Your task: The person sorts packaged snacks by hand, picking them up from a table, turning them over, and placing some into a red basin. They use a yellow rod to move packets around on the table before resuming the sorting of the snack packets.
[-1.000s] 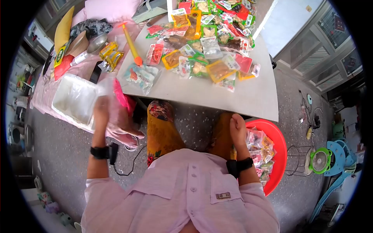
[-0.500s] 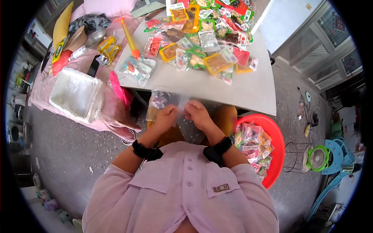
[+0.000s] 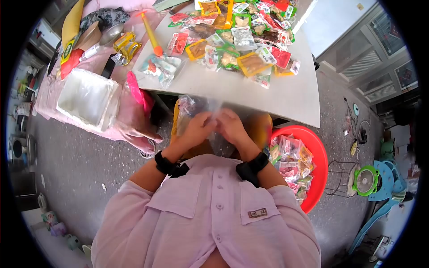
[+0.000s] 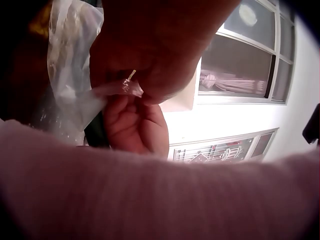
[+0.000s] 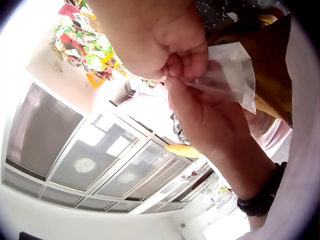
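Observation:
A clear plastic bag (image 3: pixel 214 140) hangs over the lap, just in front of the table edge, with a small printed packet (image 3: pixel 187 103) showing at its far left end. My left hand (image 3: pixel 199 128) pinches the bag's top edge. Beside it, fingertips close together, my right hand (image 3: pixel 231 126) pinches the same gathered edge. In the left wrist view the bag (image 4: pixel 75 60) drapes left of the hands, and a thin pale strip (image 4: pixel 132 74) sticks up between the fingers. The right wrist view shows the see-through bag (image 5: pixel 232 70) beyond both hands.
Many sealed food packets (image 3: pixel 254 62) cover the table (image 3: pixel 286 98). A red basin (image 3: pixel 322 169) of similar packets stands at the right knee. To the left, a white foam box (image 3: pixel 85 100) and a pink bag (image 3: pixel 136 91) lie on pink cloth. A yellow-orange stick (image 3: pixel 152 35) lies near the table's left edge.
My left hand has come from beside the foam box and my right from near the basin. Both meet over the lap, holding the clear bag, and have drawn closer together since half a second ago.

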`<state>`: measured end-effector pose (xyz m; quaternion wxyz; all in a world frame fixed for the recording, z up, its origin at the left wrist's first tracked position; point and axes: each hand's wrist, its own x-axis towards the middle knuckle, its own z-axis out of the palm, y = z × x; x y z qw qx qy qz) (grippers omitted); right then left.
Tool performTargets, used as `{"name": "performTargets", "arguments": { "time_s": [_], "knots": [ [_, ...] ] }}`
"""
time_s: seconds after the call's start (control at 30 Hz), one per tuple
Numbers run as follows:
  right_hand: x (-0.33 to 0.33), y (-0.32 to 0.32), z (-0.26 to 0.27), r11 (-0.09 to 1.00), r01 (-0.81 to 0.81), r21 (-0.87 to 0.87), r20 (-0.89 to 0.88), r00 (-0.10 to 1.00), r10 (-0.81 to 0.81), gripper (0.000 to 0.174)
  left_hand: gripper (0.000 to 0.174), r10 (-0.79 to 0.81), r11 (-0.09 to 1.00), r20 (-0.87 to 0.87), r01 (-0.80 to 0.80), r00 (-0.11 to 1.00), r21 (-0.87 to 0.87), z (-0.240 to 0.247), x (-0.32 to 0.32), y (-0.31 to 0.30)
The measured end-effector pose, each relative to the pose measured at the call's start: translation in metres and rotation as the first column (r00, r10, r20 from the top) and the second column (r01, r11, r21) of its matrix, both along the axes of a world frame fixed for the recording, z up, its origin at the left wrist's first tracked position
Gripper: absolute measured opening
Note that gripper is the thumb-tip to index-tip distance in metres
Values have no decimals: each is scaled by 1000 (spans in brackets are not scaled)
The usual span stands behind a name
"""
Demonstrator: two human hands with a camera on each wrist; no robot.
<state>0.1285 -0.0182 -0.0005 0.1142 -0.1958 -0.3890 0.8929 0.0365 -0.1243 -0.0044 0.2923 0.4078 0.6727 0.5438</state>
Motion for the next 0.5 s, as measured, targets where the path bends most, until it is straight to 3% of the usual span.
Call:
{"name": "performTargets", "arguments": {
  "time_s": [0.1, 0.2, 0.3, 0.4, 0.5],
  "knots": [
    [2, -2, 4, 998, -22, 53, -48, 999, 24, 11, 28, -62, 994, -28, 59, 998, -93, 22, -1, -2],
    [1, 0, 0, 990, -45, 134, -16, 999, 47, 10, 27, -56, 998, -183, 50, 981, -38, 14, -1, 0],
    [0, 4, -13, 981, -20, 195, 39, 999, 13, 11, 28, -144, 980, -138, 121, 980, -159, 30, 3, -2],
    [1, 3, -6, 964, 77, 254, 77, 992, -99, 10, 27, 136, 989, -389, -103, 911, 104, 22, 9, -2],
    [3, 6, -3, 952, 97, 290, 67, 990, -122, 10, 23, 57, 998, -466, -38, 883, 51, 29, 7, -3]
  ]
}}
